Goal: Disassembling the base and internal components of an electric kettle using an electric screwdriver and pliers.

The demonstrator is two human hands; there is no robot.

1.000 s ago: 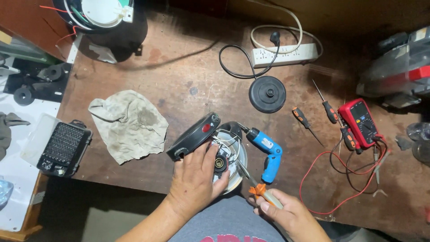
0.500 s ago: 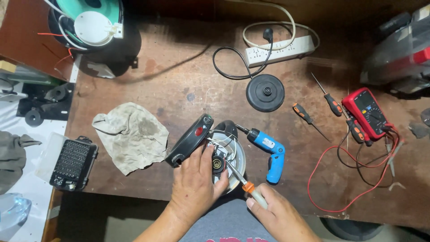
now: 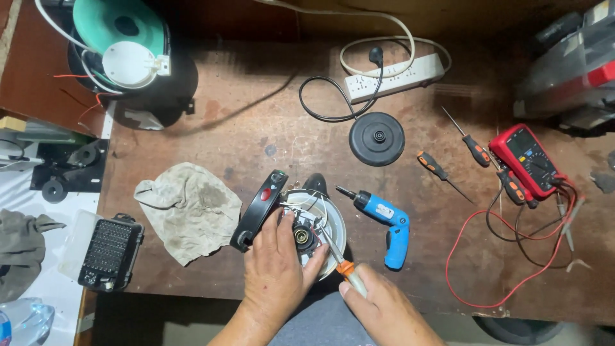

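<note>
While your left hand (image 3: pixel 277 269) lies flat over the near side of the upturned kettle (image 3: pixel 306 224), fingers spread and pressing on its open underside rather than closed around anything, your right hand (image 3: pixel 384 311) is curled shut around the pale, orange-collared handle of a screwdriver (image 3: pixel 338 257). You have the kettle at the near edge of the wooden workbench (image 3: pixel 256 128), directly ahead of you and between your two hands; your left hand is touching it, so it is the nearer one, while your right reaches it only through the tool. The screwdriver's long axis runs diagonally, handle low and to your right, shaft rising up and to your left, and its tip points into the kettle's exposed base, just beside the round dark fitting at the centre. The kettle's black handle (image 3: pixel 259 211) sticks out on your left side, its length slanting away from you, with a small red part showing. A blue electric screwdriver (image 3: pixel 387 221) lies just to the right of the kettle, bit pointing back toward it. A stained rag (image 3: pixel 189 208) lies to the left.
</note>
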